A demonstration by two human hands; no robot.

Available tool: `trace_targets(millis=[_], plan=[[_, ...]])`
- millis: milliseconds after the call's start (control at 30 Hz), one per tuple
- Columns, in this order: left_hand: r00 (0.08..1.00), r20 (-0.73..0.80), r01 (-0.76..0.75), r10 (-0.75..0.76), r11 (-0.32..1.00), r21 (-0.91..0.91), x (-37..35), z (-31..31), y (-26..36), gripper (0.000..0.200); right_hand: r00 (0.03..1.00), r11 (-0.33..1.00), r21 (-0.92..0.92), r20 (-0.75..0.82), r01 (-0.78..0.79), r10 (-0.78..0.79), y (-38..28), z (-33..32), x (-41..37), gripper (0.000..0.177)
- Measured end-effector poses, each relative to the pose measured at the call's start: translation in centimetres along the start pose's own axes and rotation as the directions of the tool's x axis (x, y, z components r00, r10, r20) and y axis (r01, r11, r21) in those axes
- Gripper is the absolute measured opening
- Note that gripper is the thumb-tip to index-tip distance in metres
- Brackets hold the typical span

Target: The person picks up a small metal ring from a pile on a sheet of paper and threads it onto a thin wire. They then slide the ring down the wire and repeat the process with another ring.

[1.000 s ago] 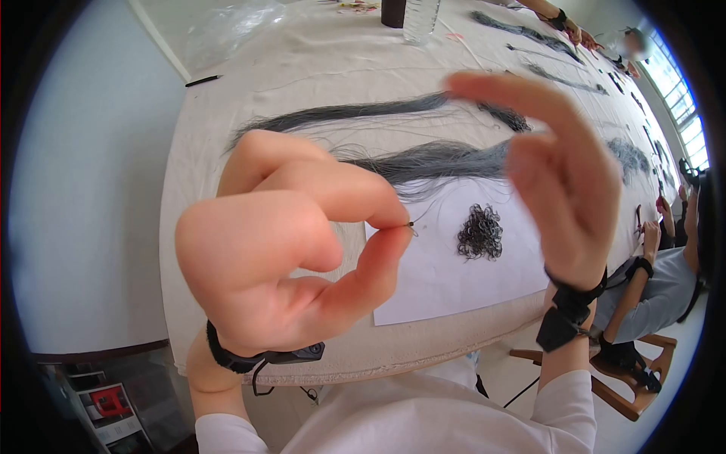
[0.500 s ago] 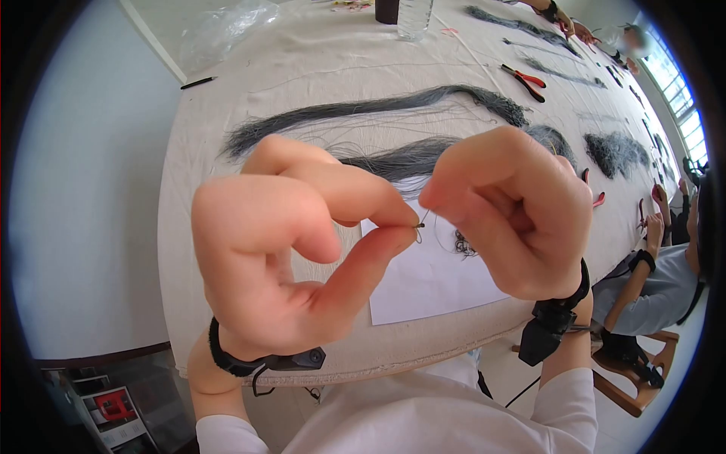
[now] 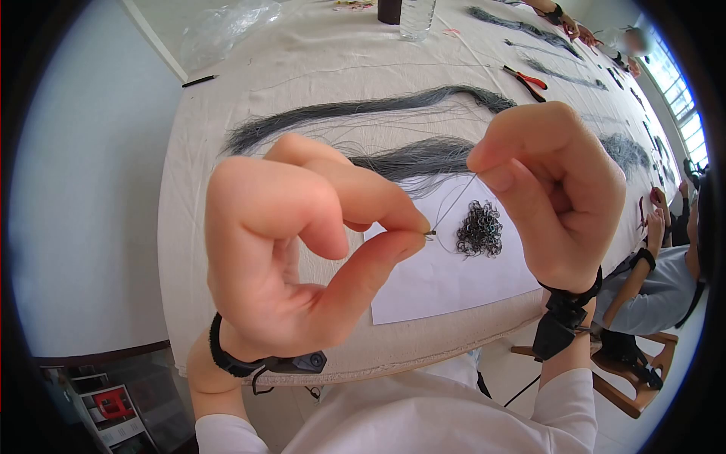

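My left hand (image 3: 295,234) pinches a small dark fish hook (image 3: 431,233) between thumb and index finger; most of it is hidden by the fingertips. From it a thin grey line (image 3: 457,200) runs up to my right hand (image 3: 563,181), whose thumb and index finger are closed on it. The line stands taut, with a loose loop beside it. Below my right hand, a pile of dark hooks (image 3: 479,229) lies on a white paper sheet (image 3: 423,291). Just beyond the hands rests a bundle of grey line (image 3: 423,157).
A second long grey bundle (image 3: 340,110) lies farther back. Red-handled pliers (image 3: 525,81), a black pen (image 3: 200,81), a clear bottle (image 3: 417,21) and a dark cup (image 3: 389,11) are on the cloth-covered table (image 3: 197,227). A co-worker (image 3: 654,287) sits at the right.
My right hand has moved up and right, drawing the line out longer and uncovering the hook pile. My left hand has shifted slightly right, still pinching the hook.
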State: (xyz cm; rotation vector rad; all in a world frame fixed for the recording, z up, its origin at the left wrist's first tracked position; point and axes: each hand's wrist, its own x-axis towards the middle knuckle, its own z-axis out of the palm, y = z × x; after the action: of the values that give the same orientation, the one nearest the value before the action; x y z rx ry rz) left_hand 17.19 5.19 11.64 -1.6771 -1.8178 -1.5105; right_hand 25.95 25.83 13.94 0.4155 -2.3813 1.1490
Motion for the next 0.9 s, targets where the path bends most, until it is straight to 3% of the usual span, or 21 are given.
trace_targets(millis=[167,367,600,767,900], plan=[[0.996,-0.038,0.075,-0.078,0.995,-0.069,-0.2,0.2,0.3,0.042,0.990,0.998,0.051,-0.139,0.034,-0.026,0.5,0.3,0.0,0.007],[0.983,-0.043,0.171,-0.181,0.970,-0.171,-0.3,0.3,0.4,0.043,0.995,0.996,-0.088,-0.094,-0.036,0.028,0.2,-0.5,0.3,0.008],[0.953,-0.049,0.279,-0.298,0.930,-0.239,-0.3,1.2,1.5,0.044,0.993,0.998,-0.062,-0.120,-0.029,0.021,0.7,-0.9,-0.4,0.011],[0.928,-0.096,0.317,-0.361,0.898,-0.306,-0.3,1.6,1.3,0.043,0.981,0.997,-0.007,-0.179,0.071,-0.071,1.2,-0.9,-0.3,0.012],[0.922,-0.098,0.334,-0.374,0.898,-0.285,-0.3,1.6,1.3,0.042,0.978,0.999,-0.027,-0.207,0.024,-0.029,0.7,-0.9,-0.7,0.012]])
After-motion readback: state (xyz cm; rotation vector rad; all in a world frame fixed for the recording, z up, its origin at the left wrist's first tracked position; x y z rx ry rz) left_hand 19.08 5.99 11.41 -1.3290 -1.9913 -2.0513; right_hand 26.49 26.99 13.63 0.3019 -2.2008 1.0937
